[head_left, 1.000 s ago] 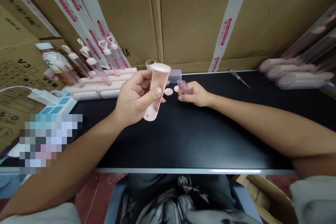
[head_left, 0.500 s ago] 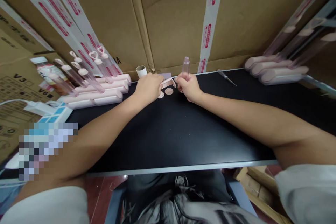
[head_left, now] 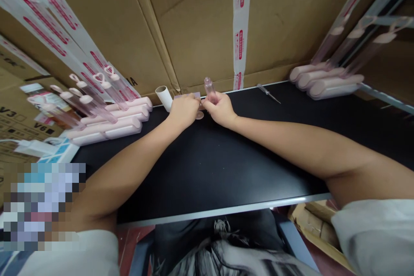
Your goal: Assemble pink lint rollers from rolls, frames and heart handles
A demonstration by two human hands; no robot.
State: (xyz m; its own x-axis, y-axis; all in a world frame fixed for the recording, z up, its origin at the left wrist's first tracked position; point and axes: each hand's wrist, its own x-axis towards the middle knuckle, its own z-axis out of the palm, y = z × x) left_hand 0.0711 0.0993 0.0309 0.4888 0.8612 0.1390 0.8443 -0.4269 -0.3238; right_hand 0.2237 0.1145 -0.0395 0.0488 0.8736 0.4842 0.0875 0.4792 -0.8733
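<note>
My right hand (head_left: 221,110) is closed around a translucent pink tube (head_left: 208,84), whose narrow neck points up and leans slightly left. My left hand (head_left: 185,110) is closed beside it, and the fingertips of both hands meet near the tube's lower part. Half a second ago a pale pink strap showed in the left fingers; at this moment the fingers cover nearly all of it. Just below the fingertips, a small round pink disc (head_left: 199,115) lies on the black table (head_left: 200,168). Behind the left hand is a flat pale purple piece (head_left: 186,95).
Close to my left hand leans a white hollow roll (head_left: 164,98). At left, several pink tubes with looped tops stand by pink cylinders (head_left: 111,129); similar cylinders (head_left: 334,86) sit right. A thin pointed tool (head_left: 269,93) lies at the back. Cardboard (head_left: 200,21) walls the rear.
My hands have come together, hiding the pink strap between them. The tube now tilts left. The whole view has shifted, with the scene sliding left.
</note>
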